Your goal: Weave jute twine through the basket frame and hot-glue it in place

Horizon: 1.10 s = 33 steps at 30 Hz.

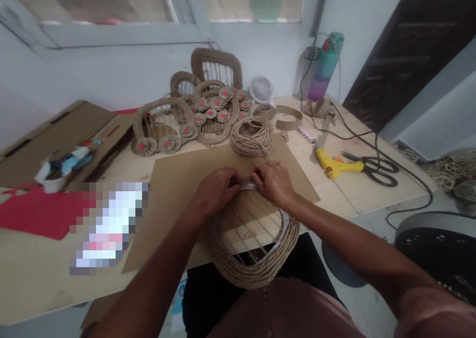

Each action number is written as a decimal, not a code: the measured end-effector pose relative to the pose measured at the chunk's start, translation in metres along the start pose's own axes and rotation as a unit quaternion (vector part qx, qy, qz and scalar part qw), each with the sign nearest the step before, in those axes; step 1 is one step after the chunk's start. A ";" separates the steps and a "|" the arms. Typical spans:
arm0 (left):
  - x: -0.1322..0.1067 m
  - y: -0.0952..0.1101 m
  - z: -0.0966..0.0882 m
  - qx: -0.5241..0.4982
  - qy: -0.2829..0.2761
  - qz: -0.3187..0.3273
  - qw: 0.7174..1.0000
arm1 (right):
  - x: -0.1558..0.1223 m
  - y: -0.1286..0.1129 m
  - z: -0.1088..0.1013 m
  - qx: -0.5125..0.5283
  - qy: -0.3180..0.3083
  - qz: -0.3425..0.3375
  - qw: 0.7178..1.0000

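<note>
A round frame wound with brown paper cord [256, 273] leans from my lap onto the table edge, with thin strands strung across its opening. My left hand [221, 187] is closed on the far rim of this frame, thumb and fingers pinching the cord. Just beside it, my right hand [274, 182] also pinches the far rim, its fingers bent over the cord. From a coil of paper cord [253, 136] behind the hands, a strand runs toward my right hand. Under the hands lies a brown cardboard sheet [167, 194].
Corded frames with paper flowers [217, 104] stand along the wall beside a small white fan [261, 89]. To the right lie a yellow glue gun [338, 164], black-handled scissors [379, 172] and a cable. Red sheet [55, 211], white cup [52, 179] and a pixelated object are left.
</note>
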<state>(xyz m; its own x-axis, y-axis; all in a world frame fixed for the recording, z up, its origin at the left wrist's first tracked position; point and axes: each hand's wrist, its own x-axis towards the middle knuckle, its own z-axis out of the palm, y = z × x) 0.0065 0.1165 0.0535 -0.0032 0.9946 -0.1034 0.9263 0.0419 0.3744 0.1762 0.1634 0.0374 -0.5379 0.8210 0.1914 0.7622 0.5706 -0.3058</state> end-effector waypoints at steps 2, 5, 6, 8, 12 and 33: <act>0.002 0.004 -0.002 0.023 -0.008 -0.008 1.000 | 0.000 0.000 -0.002 0.004 -0.004 -0.001 1.000; 0.004 0.009 -0.005 0.051 -0.013 -0.016 0.998 | -0.001 0.003 -0.006 0.008 -0.014 -0.013 1.000; 0.005 0.010 -0.005 0.057 -0.016 -0.018 0.998 | -0.002 0.004 -0.007 0.010 -0.018 -0.019 1.000; 0.005 0.013 -0.006 0.065 -0.020 -0.021 0.997 | -0.004 0.006 -0.011 0.014 -0.024 -0.032 0.999; 0.006 0.017 -0.006 0.077 -0.024 -0.023 0.996 | -0.009 0.007 -0.017 0.002 -0.028 -0.065 0.998; 0.020 0.018 -0.011 0.085 -0.056 -0.021 0.995 | -0.016 0.008 -0.021 -0.053 -0.034 -0.112 0.992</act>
<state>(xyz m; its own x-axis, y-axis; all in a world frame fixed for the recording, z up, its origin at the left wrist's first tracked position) 0.0192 0.1380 0.0680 -0.0105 0.9753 -0.2208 0.9765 0.0576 0.2079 0.1983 0.1551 0.0521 -0.7184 0.6724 0.1785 0.6523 0.7402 -0.1632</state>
